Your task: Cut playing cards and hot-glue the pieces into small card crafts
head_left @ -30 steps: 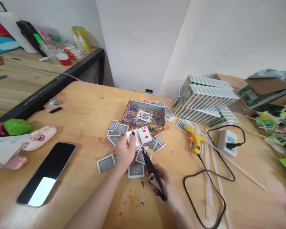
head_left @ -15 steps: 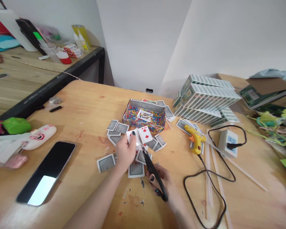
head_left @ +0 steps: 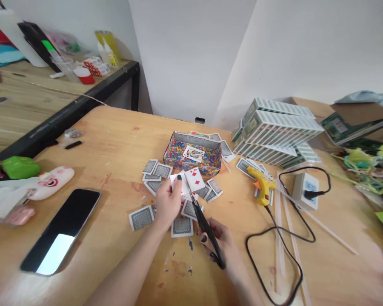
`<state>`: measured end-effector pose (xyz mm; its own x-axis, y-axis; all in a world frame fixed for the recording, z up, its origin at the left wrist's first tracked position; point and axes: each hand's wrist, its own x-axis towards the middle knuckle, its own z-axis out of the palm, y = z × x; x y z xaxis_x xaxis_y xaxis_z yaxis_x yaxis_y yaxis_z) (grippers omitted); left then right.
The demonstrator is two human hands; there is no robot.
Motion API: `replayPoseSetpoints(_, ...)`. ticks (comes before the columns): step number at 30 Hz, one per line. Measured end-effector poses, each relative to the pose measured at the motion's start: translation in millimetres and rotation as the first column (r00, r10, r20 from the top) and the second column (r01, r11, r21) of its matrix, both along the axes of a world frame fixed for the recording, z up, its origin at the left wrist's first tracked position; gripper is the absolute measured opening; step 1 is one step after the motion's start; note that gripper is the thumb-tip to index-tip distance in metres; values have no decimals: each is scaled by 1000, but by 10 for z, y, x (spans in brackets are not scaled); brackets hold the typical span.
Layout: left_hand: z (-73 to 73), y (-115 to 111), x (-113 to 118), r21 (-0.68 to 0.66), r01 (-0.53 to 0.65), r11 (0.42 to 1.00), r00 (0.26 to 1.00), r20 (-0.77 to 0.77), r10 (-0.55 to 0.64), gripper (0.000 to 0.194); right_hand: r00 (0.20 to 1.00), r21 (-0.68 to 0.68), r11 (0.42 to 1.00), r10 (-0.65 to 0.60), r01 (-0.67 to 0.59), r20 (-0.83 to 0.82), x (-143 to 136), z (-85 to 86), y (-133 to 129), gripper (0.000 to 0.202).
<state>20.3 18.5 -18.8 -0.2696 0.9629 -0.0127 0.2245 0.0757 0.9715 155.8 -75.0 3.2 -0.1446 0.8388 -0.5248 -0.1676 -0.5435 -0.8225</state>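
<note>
My left hand (head_left: pixel 168 200) pinches a white playing card (head_left: pixel 194 178) with red diamonds, thumb on top. Black scissors (head_left: pixel 207 229) are in my right hand (head_left: pixel 217 242), fingers wrapped round the handles, and their blades lie at the card. Just behind stands an open box (head_left: pixel 193 163) with a colourful speckled inside, and a face-up card (head_left: pixel 193 154) rests in it. Grey-backed cards (head_left: pixel 182 226) are scattered around my left hand and in front of the box.
A phone (head_left: pixel 60 231) and a green pouch (head_left: pixel 21 167) are on the left. To the right are a yellow glue gun (head_left: pixel 262 186), clear sticks, a black cable and a white power socket (head_left: pixel 305 191). Stacked card boxes (head_left: pixel 279 129) stand at the back right.
The scissors' blades look closer together over the card. Both hands stay in nearly the same place, and the card is still held.
</note>
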Motion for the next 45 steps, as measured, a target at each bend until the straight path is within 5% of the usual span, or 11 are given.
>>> replayPoseSetpoints(12,-11,28,-3,-51,65,997,962,269,-49,26,1000,18,1000,-13,13,-1,25,-38,-7,42)
replayPoseSetpoints(45,78,13,23,-57,52,997,981,191,-40,21,999,-4,1000,-13,13,33,32,-4,-3,44)
